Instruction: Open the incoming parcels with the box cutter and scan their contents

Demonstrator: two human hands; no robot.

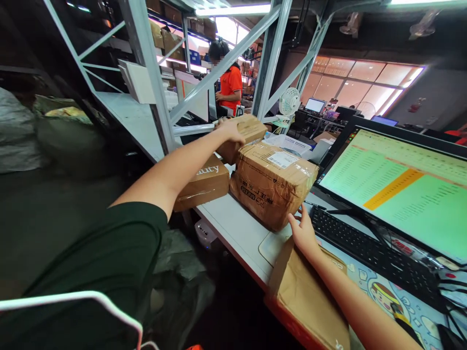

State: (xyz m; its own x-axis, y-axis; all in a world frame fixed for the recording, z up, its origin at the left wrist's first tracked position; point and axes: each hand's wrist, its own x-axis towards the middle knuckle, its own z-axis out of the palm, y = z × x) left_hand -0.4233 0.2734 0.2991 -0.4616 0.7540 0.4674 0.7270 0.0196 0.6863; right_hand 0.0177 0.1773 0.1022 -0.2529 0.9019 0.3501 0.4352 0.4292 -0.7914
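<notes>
My left hand (pixel 230 129) reaches far forward and grips the top of a small cardboard box (pixel 248 132) at the back of the desk. Below my forearm lies a flat brown box (pixel 204 183) with white lettering. A large taped cardboard parcel (pixel 272 182) with a white label sits in the middle of the desk. My right hand (pixel 302 232) rests with fingers spread against the parcel's near lower corner. Under my right forearm lies a brown paper mailer (pixel 304 291).
A black keyboard (pixel 365 250) and a monitor (pixel 401 189) with a green spreadsheet stand on the right. The white desk (pixel 233 226) edge runs diagonally. Grey metal shelving (pixel 153 87) rises on the left. A person in an orange shirt (pixel 230 85) works behind it, near a small fan (pixel 289 103).
</notes>
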